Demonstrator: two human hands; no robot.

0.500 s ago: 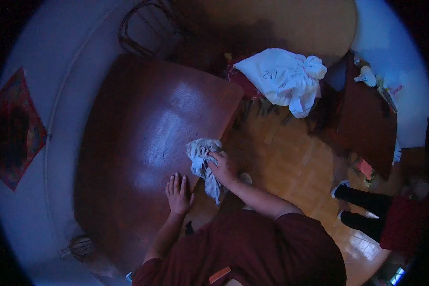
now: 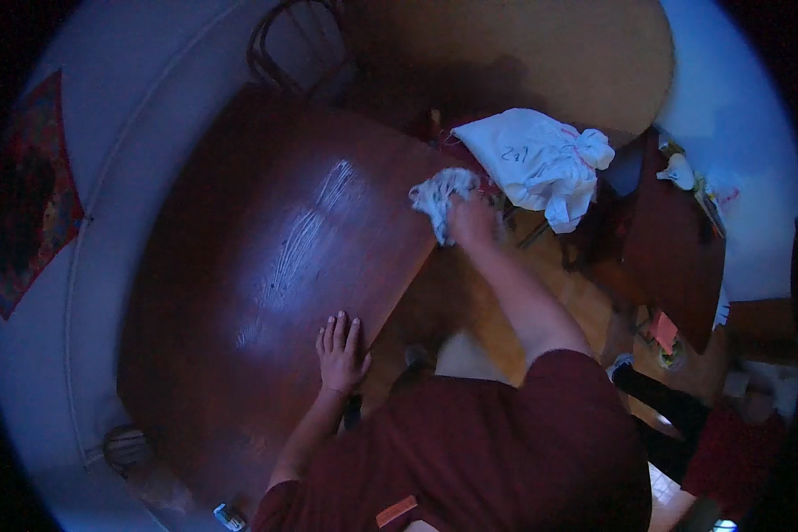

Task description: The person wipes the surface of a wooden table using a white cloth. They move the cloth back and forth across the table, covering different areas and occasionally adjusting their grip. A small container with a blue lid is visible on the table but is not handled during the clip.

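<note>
A dark reddish-brown wooden table (image 2: 213, 257) stretches out before me, with a bright streaky sheen along its middle. Bunched in my right hand (image 2: 473, 222) is a pale patterned cloth (image 2: 439, 197), which lies against the table's far right corner. My right arm is stretched far forward. Near the table's right edge, my left hand (image 2: 340, 353) rests flat on the top with its fingers spread, holding nothing.
Just beyond the cloth sits a white tied bag (image 2: 541, 164) with dark marks. A round tan tabletop (image 2: 523, 53) and a chair (image 2: 297, 44) stand farther back. At right are another dark table (image 2: 674, 239) and a person in red (image 2: 736, 452).
My right hand has carried the cloth forward and to the right, from the near edge to the far corner. Streaks now show in the sheen. My left hand stays flat on the table.
</note>
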